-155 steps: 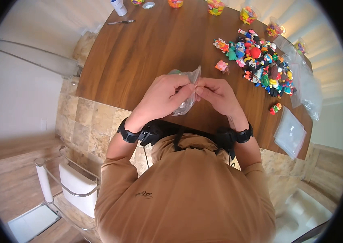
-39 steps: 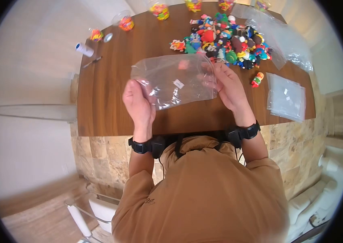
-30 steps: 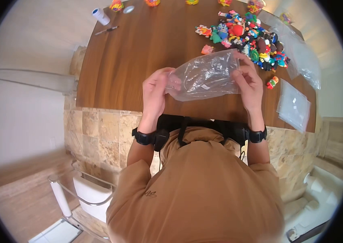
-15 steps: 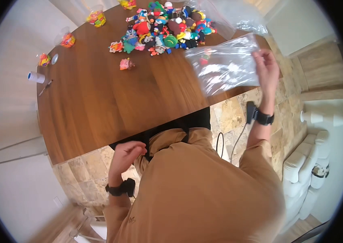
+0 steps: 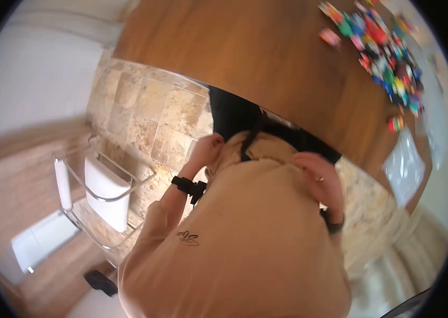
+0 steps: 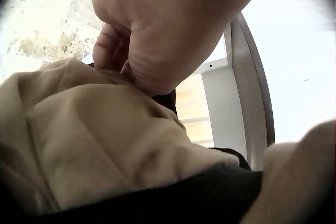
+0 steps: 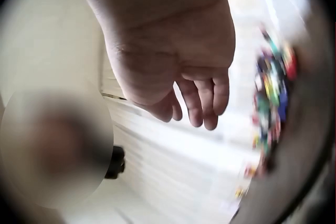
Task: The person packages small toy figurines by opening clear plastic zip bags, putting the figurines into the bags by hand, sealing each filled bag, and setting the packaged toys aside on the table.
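Observation:
My right hand [image 5: 322,177] is in front of the shirt near the table edge, blurred. In the right wrist view its fingers [image 7: 207,103] are relaxed and bent, holding nothing. My left hand [image 5: 208,151] hangs low beside the shirt hem, with its fingers [image 6: 107,48] loosely curled against the beige cloth [image 6: 100,124] and their tips partly hidden. Clear plastic bags [image 5: 405,167] lie at the table's right edge. Up from them is a small red and green figure [image 5: 395,124]. A pile of colourful toy figures [image 5: 388,58] sits at the upper right, a pink figure [image 5: 330,37] to its left.
The brown wooden table [image 5: 250,58] fills the upper part of the head view. More clear plastic [image 5: 436,114] lies at the far right beyond the figures. A white chair [image 5: 106,191] with metal rails stands on the left over a tiled floor.
Both hands held a clear bag between them; then the right hand carried it to the table's right side. Now the right hand has let go and drawn back toward the body, while the head view has swung.

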`<act>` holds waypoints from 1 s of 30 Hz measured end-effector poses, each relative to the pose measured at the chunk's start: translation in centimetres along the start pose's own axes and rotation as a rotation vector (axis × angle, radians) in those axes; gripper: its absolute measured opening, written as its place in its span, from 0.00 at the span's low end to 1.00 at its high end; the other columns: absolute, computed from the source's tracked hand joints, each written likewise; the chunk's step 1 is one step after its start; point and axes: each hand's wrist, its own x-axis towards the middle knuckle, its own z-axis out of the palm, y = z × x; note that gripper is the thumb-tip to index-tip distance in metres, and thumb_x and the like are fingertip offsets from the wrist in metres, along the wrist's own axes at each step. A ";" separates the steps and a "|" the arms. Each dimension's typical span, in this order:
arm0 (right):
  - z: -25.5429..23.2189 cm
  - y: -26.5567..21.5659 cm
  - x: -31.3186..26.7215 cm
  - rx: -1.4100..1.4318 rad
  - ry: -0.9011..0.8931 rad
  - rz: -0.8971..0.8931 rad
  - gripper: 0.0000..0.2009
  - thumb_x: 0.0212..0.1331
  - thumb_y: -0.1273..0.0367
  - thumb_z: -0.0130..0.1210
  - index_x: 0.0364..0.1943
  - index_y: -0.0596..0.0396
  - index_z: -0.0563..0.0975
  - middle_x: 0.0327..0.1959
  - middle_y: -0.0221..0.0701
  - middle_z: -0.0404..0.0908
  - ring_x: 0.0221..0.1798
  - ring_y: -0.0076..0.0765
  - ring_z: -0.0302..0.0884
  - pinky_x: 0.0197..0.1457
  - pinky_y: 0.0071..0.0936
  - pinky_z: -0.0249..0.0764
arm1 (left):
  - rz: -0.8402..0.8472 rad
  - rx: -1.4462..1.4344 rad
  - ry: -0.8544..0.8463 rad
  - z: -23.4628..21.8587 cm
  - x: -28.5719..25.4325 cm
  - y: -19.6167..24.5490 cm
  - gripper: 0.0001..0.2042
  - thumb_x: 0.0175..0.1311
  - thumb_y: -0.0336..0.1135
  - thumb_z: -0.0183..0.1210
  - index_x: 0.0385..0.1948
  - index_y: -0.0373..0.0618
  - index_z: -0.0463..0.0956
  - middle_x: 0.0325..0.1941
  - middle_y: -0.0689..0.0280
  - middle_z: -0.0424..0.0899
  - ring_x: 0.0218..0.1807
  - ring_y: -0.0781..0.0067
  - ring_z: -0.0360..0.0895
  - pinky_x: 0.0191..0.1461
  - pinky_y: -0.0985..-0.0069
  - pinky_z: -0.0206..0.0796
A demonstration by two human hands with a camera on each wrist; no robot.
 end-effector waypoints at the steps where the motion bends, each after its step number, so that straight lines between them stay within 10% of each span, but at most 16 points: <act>1: 1.5 1.6 1.7 0.012 -0.131 0.111 0.11 0.61 0.73 0.54 0.46 0.58 0.80 0.48 0.41 0.83 0.52 0.49 0.80 0.55 0.35 0.75 | -0.008 -0.053 -0.063 0.2 0.2 -0.2 0.12 0.57 0.36 0.63 0.40 0.42 0.82 0.36 0.55 0.86 0.39 0.54 0.83 0.44 0.64 0.75; 5: 7.7 9.2 8.4 -0.124 -0.316 0.170 0.11 0.64 0.70 0.51 0.47 0.57 0.80 0.49 0.42 0.82 0.54 0.51 0.79 0.56 0.36 0.74 | 0.026 0.097 -0.162 0.9 1.5 0.9 0.15 0.53 0.31 0.58 0.44 0.49 0.83 0.40 0.55 0.85 0.49 0.49 0.81 0.51 0.58 0.73; 12: 14.6 22.7 16.6 -0.272 -0.336 0.316 0.21 0.69 0.65 0.49 0.63 0.60 0.70 0.60 0.45 0.77 0.60 0.45 0.76 0.59 0.38 0.72 | 0.152 0.336 -0.049 0.7 2.6 3.0 0.10 0.57 0.41 0.59 0.34 0.46 0.82 0.31 0.53 0.85 0.36 0.50 0.85 0.38 0.58 0.77; 15: 17.1 25.7 18.4 0.126 -0.395 0.550 0.26 0.71 0.61 0.48 0.67 0.63 0.65 0.63 0.44 0.73 0.63 0.41 0.73 0.62 0.39 0.71 | 0.267 0.293 0.147 2.6 3.4 1.1 0.10 0.54 0.44 0.63 0.28 0.48 0.83 0.28 0.55 0.85 0.35 0.50 0.85 0.38 0.56 0.77; 18: 19.5 33.7 20.1 0.227 -0.444 0.278 0.29 0.69 0.57 0.52 0.68 0.60 0.65 0.65 0.42 0.72 0.64 0.43 0.71 0.67 0.37 0.67 | 0.280 0.105 0.137 3.7 3.5 -0.3 0.18 0.49 0.49 0.68 0.34 0.44 0.81 0.38 0.54 0.85 0.41 0.48 0.82 0.45 0.60 0.76; 19: 17.9 26.0 19.9 -0.080 -0.471 0.068 0.31 0.68 0.57 0.54 0.69 0.59 0.63 0.67 0.41 0.70 0.67 0.44 0.69 0.69 0.36 0.65 | 0.274 -0.040 0.107 2.0 2.2 1.0 0.19 0.48 0.48 0.69 0.33 0.43 0.81 0.37 0.52 0.84 0.41 0.46 0.81 0.46 0.60 0.75; 20: 19.6 27.5 20.7 0.464 -0.423 0.414 0.34 0.65 0.55 0.57 0.70 0.59 0.62 0.67 0.41 0.70 0.67 0.42 0.68 0.69 0.35 0.65 | 0.212 -0.156 0.031 1.9 2.1 1.0 0.21 0.45 0.49 0.71 0.32 0.41 0.81 0.37 0.49 0.83 0.42 0.44 0.81 0.44 0.59 0.74; 22: 18.6 24.7 20.6 0.504 -0.474 0.608 0.34 0.64 0.51 0.58 0.67 0.60 0.66 0.61 0.34 0.76 0.59 0.32 0.74 0.64 0.30 0.70 | 0.200 -0.173 0.116 1.2 0.7 1.5 0.09 0.47 0.31 0.63 0.30 0.38 0.79 0.33 0.48 0.80 0.40 0.41 0.78 0.42 0.59 0.72; 24: 18.8 28.5 21.1 0.008 -0.421 0.269 0.31 0.65 0.49 0.56 0.61 0.61 0.74 0.54 0.32 0.81 0.54 0.31 0.77 0.58 0.29 0.71 | 0.152 -0.494 0.386 2.4 0.6 0.0 0.13 0.45 0.18 0.52 0.34 0.39 0.79 0.36 0.48 0.79 0.45 0.39 0.76 0.47 0.60 0.72; 30: 17.4 21.0 20.4 -0.185 -0.501 0.357 0.29 0.67 0.49 0.51 0.54 0.66 0.75 0.44 0.49 0.84 0.46 0.48 0.82 0.52 0.44 0.74 | 0.340 -0.056 0.300 1.2 -1.5 -0.7 0.26 0.49 0.20 0.53 0.55 0.41 0.74 0.58 0.48 0.75 0.63 0.43 0.67 0.64 0.58 0.65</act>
